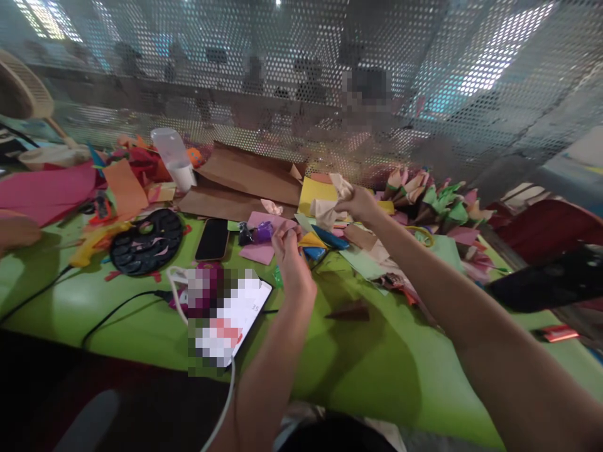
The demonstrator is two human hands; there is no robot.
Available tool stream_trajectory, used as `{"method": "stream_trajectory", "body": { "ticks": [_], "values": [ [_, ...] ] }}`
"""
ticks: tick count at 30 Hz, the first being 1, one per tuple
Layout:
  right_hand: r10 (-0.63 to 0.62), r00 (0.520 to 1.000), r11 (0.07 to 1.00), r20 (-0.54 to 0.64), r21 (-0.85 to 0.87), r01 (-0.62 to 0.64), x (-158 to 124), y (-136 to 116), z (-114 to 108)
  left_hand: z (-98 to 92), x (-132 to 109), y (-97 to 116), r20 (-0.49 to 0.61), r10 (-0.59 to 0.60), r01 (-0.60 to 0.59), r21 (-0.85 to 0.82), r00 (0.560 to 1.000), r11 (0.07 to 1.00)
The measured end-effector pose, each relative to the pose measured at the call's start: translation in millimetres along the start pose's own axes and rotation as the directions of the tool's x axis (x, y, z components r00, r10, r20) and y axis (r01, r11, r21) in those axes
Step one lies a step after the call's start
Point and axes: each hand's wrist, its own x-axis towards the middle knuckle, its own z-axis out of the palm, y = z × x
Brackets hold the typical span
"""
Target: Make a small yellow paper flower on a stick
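Note:
My right hand (360, 204) reaches to the back of the green table (372, 383), its fingers closed on a crumpled cream piece of paper (341, 186). Another cream paper piece (325, 213) lies just below those fingers, over yellow paper (308, 191). Nearer the middle, my left hand (288, 248) is held with its fingers bent together. Whatever they may pinch is too small to make out. Beside it are pink paper (258, 252), a shiny purple bundle (262, 232) and blue and yellow folded pieces (313, 242).
Brown paper sheets (249, 176) lie along the perforated metal screen. Paper flowers (443, 201) cluster at the right. On the left are a yellow glue gun (97, 242), a black round tray (148, 242), a dark phone (211, 240) and a lit phone (235, 320) on a cable. A co-worker's hand (19, 232) shows at the left edge.

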Motion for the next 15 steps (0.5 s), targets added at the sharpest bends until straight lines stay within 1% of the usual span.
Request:
{"method": "stream_trajectory", "body": {
  "ticks": [3, 6, 9, 12, 15],
  "values": [
    [0.018, 1.0, 0.984, -0.024, 0.18, -0.013, -1, -10, -6, 0.1, 0, 0, 0.011, -0.011, 0.011, -0.021, 1.0, 1.0],
    [0.035, 0.999, 0.96, -0.03, 0.28, -0.025, 0, -14, -3, 0.2, 1, -1, 0.007, -0.011, 0.011, -0.032, 1.0, 0.999],
    [0.031, 0.999, 0.973, -0.033, 0.229, -0.022, 1, -11, 9, -0.1, 2, -2, -0.006, 0.0, 0.0, -0.029, 1.0, 1.0],
    [0.033, 0.999, 0.987, -0.015, 0.155, -0.03, 2, -2, 23, -0.7, 3, -3, -0.005, -0.004, 0.003, -0.019, 1.0, 1.0],
    [0.043, 0.999, 0.994, 0.005, 0.098, -0.043, 4, 5, 26, -1.2, 4, -3, -0.015, -0.027, 0.027, 0.007, 1.0, 1.0]
  ]
}}
